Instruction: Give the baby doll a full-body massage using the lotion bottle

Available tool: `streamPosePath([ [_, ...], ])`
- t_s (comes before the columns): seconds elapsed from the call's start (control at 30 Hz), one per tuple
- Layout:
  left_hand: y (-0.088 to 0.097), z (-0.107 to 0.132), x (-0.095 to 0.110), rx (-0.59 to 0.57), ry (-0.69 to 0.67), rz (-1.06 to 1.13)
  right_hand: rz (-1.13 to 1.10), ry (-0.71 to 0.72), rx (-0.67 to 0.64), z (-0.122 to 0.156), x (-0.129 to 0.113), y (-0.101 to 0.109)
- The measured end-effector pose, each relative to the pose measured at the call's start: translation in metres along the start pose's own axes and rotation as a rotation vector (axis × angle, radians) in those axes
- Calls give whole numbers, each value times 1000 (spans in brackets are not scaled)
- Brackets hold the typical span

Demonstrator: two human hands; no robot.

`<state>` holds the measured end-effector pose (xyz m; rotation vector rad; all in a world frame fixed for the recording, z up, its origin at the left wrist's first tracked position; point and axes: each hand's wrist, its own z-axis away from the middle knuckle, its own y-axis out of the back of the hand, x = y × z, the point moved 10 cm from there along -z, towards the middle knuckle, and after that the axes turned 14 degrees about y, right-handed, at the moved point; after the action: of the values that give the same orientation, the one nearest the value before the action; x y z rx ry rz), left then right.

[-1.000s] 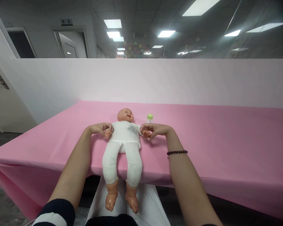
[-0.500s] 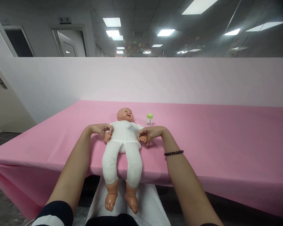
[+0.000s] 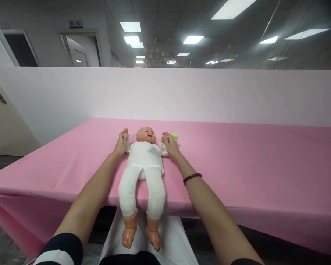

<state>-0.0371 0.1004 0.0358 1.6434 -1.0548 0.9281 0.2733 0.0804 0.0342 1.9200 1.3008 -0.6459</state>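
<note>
A baby doll (image 3: 143, 163) in a white suit lies on its back on the pink table (image 3: 251, 165), its bare feet hanging over the near edge. My left hand (image 3: 121, 144) is closed round the doll's arm on the left and holds it raised beside the head. On the other side my right hand (image 3: 170, 145) grips the doll's other arm, also lifted up beside the head. A small bottle with a green cap (image 3: 174, 136) stands just behind my right hand, mostly hidden by it.
A pale partition wall (image 3: 182, 92) rises behind the table. White cloth (image 3: 171, 243) hangs below the table edge in front of me. A door (image 3: 0, 110) stands at the far left.
Both hands have swung the doll's arms from down beside its body up to either side of its head. My right hand now covers most of the bottle.
</note>
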Motion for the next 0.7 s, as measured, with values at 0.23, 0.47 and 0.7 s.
streamPosePath([
  [0.23, -18, 3, -3, 16, 13, -276, 223, 3, 37, 8, -4, 1],
  [0.47, -22, -4, -14, -12, 136, -406, 352, -55, -94, 13, 1, -7],
  [0.7, -20, -7, -20, -35, 193, -303, 303, -137, -166, 15, 18, -13],
])
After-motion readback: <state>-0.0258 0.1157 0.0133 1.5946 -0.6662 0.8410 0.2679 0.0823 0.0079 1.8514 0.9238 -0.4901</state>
